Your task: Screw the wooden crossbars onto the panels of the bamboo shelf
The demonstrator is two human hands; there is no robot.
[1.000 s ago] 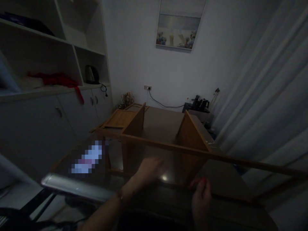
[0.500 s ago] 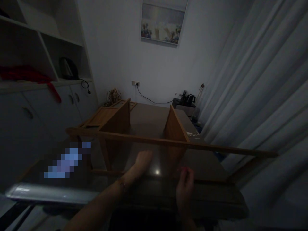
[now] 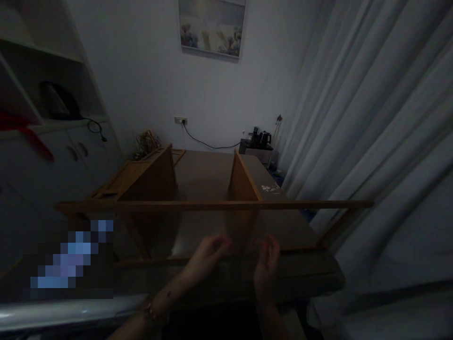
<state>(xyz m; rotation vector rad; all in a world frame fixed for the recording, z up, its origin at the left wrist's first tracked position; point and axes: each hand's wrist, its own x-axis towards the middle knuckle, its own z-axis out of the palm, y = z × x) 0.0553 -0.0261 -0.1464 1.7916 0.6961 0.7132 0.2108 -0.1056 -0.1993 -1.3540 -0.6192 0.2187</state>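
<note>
left hand [image 3: 207, 255] and right hand [image 3: 265, 264], fingers loosely curled, grip unclear in dim light, at wooden frame's [image 3: 212, 206] 6 o'clock edge.

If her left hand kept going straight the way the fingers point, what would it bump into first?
Probably the upright wooden divider panel of the wooden frame; the left hand points at its near lower end, though depth is unclear in the dark.

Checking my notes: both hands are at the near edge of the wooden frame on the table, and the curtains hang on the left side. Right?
Not quite. In the head view the curtains hang on the right, not the left. Both the left hand and the right hand are at the near edge of the wooden frame on the table.
</note>
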